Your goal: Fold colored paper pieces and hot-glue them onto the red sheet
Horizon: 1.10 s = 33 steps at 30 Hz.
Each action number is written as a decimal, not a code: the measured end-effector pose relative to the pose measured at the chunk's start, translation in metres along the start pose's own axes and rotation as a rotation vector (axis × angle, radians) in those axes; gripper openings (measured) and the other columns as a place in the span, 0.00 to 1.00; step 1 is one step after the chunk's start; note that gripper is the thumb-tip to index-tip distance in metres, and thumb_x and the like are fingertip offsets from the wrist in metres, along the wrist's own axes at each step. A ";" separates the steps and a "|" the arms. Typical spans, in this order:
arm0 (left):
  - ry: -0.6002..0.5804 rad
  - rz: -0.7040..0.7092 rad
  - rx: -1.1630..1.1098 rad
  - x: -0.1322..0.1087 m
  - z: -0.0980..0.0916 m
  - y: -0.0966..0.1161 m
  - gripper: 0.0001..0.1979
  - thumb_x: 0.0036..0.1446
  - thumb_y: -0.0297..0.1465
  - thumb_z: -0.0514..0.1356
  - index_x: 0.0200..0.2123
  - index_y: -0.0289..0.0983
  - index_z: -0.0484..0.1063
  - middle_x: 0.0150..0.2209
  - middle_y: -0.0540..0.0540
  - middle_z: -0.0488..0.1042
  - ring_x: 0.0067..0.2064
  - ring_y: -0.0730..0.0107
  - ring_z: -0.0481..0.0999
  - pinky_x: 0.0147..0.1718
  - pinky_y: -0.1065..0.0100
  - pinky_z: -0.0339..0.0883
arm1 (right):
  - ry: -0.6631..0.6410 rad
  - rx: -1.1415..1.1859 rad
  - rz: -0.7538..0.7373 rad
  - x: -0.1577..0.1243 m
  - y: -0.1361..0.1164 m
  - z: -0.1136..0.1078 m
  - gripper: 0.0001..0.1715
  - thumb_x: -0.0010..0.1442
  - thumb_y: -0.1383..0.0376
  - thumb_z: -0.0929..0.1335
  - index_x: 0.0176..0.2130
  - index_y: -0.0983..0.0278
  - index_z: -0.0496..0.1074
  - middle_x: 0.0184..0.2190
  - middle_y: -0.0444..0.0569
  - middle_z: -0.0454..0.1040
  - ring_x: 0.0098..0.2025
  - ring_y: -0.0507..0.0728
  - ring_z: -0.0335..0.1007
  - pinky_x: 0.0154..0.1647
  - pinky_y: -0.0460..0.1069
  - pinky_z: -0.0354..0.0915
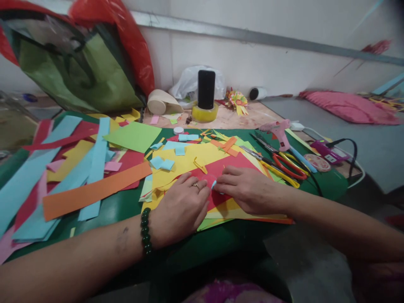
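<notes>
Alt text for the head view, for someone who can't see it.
The right hand holds a blue paper over a red sheet, the left hand beside it. Paper strips lie to the left, scissors and a glue gun to the right; a phone stands behind.

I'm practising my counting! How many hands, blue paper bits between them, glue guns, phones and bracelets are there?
Hands: 2, left hand and right hand
Blue paper bit between them: 1
Pink glue gun: 1
Phone: 1
Green bead bracelet: 1
Total: 6

light-blue paper piece [213,184] | small, partly hidden | over red paper sheet [240,160] | flat, partly covered
</notes>
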State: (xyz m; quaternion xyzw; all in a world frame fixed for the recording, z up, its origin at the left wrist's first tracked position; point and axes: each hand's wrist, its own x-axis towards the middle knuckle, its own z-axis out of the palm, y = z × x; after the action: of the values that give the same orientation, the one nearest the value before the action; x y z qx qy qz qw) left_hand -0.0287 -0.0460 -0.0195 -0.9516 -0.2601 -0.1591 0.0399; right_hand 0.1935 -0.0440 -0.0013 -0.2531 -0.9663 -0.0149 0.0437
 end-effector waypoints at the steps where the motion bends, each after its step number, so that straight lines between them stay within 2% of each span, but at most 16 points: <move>1: 0.000 -0.001 0.001 0.000 0.000 0.000 0.12 0.62 0.27 0.51 0.37 0.32 0.74 0.40 0.38 0.78 0.40 0.57 0.75 0.46 0.55 0.67 | 0.018 0.001 -0.008 -0.001 0.002 -0.002 0.19 0.55 0.78 0.62 0.45 0.70 0.73 0.37 0.57 0.75 0.39 0.59 0.62 0.41 0.53 0.65; 5: 0.002 0.000 0.003 0.001 0.000 0.000 0.13 0.63 0.27 0.49 0.37 0.32 0.75 0.40 0.38 0.79 0.39 0.58 0.76 0.45 0.55 0.67 | 0.152 -0.036 -0.034 -0.006 0.006 -0.009 0.21 0.56 0.79 0.60 0.45 0.68 0.73 0.39 0.54 0.77 0.40 0.59 0.64 0.43 0.53 0.67; 7: 0.008 0.001 0.005 0.000 0.000 0.000 0.14 0.63 0.27 0.49 0.37 0.32 0.75 0.40 0.38 0.79 0.39 0.58 0.76 0.45 0.55 0.68 | 0.177 -0.056 -0.027 -0.007 0.006 -0.010 0.22 0.56 0.79 0.60 0.45 0.67 0.74 0.39 0.53 0.77 0.41 0.58 0.65 0.43 0.53 0.67; 12: 0.016 0.011 0.018 -0.001 0.001 0.000 0.12 0.62 0.27 0.51 0.37 0.32 0.75 0.40 0.39 0.79 0.40 0.59 0.76 0.48 0.55 0.67 | 0.061 -0.035 -0.039 -0.003 0.001 -0.003 0.22 0.57 0.80 0.59 0.44 0.69 0.74 0.40 0.56 0.77 0.40 0.59 0.65 0.42 0.54 0.68; 16: 0.001 0.004 0.002 -0.001 0.001 0.000 0.12 0.62 0.27 0.51 0.38 0.32 0.74 0.40 0.38 0.78 0.40 0.58 0.75 0.48 0.54 0.66 | 0.021 -0.012 -0.039 0.000 0.002 0.002 0.21 0.57 0.80 0.59 0.44 0.69 0.74 0.39 0.56 0.76 0.40 0.59 0.64 0.42 0.53 0.67; 24: -0.018 -0.003 -0.001 0.000 0.001 0.000 0.13 0.63 0.27 0.50 0.38 0.32 0.75 0.40 0.38 0.78 0.40 0.57 0.75 0.46 0.53 0.67 | 0.041 -0.114 -0.003 0.001 0.004 -0.006 0.20 0.58 0.79 0.60 0.45 0.68 0.74 0.35 0.54 0.73 0.37 0.58 0.61 0.38 0.52 0.61; 28: -0.039 -0.011 -0.005 -0.001 0.000 -0.001 0.12 0.62 0.27 0.51 0.40 0.31 0.74 0.40 0.37 0.78 0.41 0.56 0.75 0.46 0.53 0.66 | -0.012 -0.110 -0.017 0.002 0.005 -0.004 0.17 0.60 0.78 0.62 0.44 0.68 0.75 0.32 0.52 0.71 0.34 0.57 0.57 0.34 0.51 0.57; 33: -0.048 -0.015 -0.015 0.000 -0.001 -0.001 0.12 0.62 0.27 0.51 0.40 0.32 0.74 0.41 0.38 0.78 0.41 0.57 0.75 0.48 0.53 0.66 | 0.006 -0.105 0.003 0.002 0.008 -0.003 0.19 0.59 0.78 0.63 0.46 0.66 0.74 0.34 0.53 0.71 0.36 0.57 0.58 0.36 0.50 0.57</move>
State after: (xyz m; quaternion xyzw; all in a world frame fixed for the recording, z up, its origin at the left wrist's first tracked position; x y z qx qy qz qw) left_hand -0.0293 -0.0456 -0.0183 -0.9534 -0.2669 -0.1384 0.0255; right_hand 0.1963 -0.0362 0.0020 -0.2563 -0.9638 -0.0660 0.0331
